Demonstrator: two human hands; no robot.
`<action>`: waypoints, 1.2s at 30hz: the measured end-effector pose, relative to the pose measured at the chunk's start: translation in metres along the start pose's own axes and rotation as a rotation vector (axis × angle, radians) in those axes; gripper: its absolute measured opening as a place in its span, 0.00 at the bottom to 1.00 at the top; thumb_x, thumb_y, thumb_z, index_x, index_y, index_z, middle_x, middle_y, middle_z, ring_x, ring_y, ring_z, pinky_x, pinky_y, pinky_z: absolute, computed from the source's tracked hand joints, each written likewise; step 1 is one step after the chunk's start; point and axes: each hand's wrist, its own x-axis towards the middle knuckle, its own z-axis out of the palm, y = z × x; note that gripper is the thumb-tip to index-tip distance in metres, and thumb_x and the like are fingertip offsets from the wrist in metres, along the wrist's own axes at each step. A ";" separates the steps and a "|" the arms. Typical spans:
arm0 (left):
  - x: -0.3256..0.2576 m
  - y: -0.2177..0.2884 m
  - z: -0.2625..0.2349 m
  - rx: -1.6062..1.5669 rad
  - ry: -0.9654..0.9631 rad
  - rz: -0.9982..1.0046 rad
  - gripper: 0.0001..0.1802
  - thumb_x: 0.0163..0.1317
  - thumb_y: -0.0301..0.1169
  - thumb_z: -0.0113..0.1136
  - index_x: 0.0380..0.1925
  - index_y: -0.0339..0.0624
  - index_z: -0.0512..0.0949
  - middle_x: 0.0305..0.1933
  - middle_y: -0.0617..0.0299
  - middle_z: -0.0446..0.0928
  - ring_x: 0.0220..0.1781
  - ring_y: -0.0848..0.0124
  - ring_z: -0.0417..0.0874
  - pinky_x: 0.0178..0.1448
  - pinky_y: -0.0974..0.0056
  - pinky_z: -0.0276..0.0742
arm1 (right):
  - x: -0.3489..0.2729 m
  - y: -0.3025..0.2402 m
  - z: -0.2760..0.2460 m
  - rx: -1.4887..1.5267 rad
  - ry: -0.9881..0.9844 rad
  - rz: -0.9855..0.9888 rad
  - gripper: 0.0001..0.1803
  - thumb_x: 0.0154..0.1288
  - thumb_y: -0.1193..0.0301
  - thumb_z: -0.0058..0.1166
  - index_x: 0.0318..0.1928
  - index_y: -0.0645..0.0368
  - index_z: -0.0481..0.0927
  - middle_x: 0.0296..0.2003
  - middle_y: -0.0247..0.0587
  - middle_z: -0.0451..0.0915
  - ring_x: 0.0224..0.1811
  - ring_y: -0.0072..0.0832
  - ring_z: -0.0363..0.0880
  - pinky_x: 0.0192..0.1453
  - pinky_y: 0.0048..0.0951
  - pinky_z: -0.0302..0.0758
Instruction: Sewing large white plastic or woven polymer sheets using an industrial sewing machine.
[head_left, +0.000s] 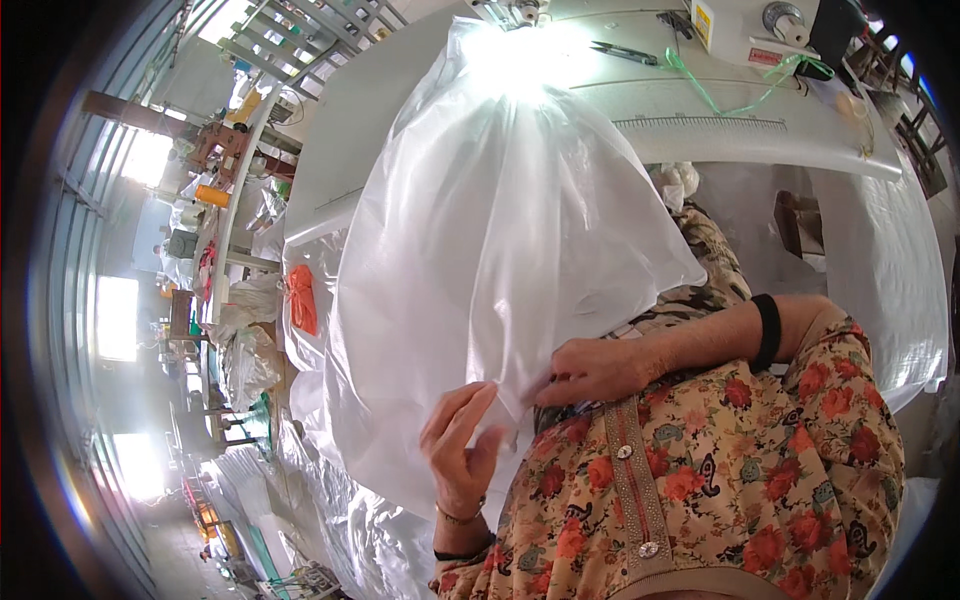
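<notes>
A large, translucent white sheet of thin film or fabric (430,240) hangs in folds from the brightly lit sewing machine head (512,14) and spreads over the table edge into my lap. Close to my body, my right hand (600,368) has its fingers curled at the sheet's near edge and seems to pinch it; the fingertips are partly hidden. Just left of it my left hand (462,445) is raised against the sheet, fingers stretched and thumb apart, slightly blurred, with nothing visible in it.
On the pale machine table lie a black pen-like tool (625,53), a green cord (700,90) and a printed ruler scale (700,123). A white box-shaped unit (735,32) stands at the far right. An orange bundle (301,300) hangs left of the sheet. More white sheeting (885,270) drapes at right.
</notes>
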 end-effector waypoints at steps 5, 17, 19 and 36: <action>0.028 -0.004 0.025 -0.233 -0.301 -0.236 0.22 0.53 0.45 0.69 0.35 0.35 0.80 0.27 0.56 0.79 0.26 0.64 0.80 0.32 0.65 0.76 | 0.001 -0.002 0.034 -0.202 0.143 -0.326 0.15 0.64 0.61 0.51 0.33 0.62 0.79 0.30 0.55 0.80 0.40 0.47 0.80 0.47 0.40 0.74; 0.041 -0.005 0.012 -0.828 0.025 -0.724 0.06 0.60 0.23 0.48 0.33 0.35 0.74 0.28 0.69 0.74 0.29 0.83 0.71 0.33 0.77 0.66 | -0.030 0.040 -0.082 -0.019 1.281 -0.050 0.22 0.64 0.61 0.56 0.52 0.63 0.72 0.42 0.42 0.77 0.41 0.26 0.77 0.40 0.32 0.75; 0.047 -0.005 0.014 -0.923 0.089 -0.745 0.07 0.60 0.22 0.46 0.32 0.36 0.75 0.27 0.68 0.74 0.28 0.83 0.70 0.34 0.79 0.64 | -0.028 0.042 -0.092 0.228 1.228 -0.043 0.26 0.63 0.62 0.57 0.56 0.64 0.70 0.45 0.40 0.77 0.43 0.23 0.76 0.41 0.29 0.75; 0.048 -0.028 0.030 -0.586 0.135 -0.553 0.09 0.64 0.29 0.61 0.27 0.39 0.75 0.17 0.79 0.65 0.20 0.88 0.57 0.25 0.78 0.51 | -0.012 0.031 -0.011 0.459 0.699 -0.035 0.17 0.66 0.65 0.56 0.48 0.65 0.74 0.41 0.36 0.77 0.45 0.19 0.73 0.53 0.23 0.70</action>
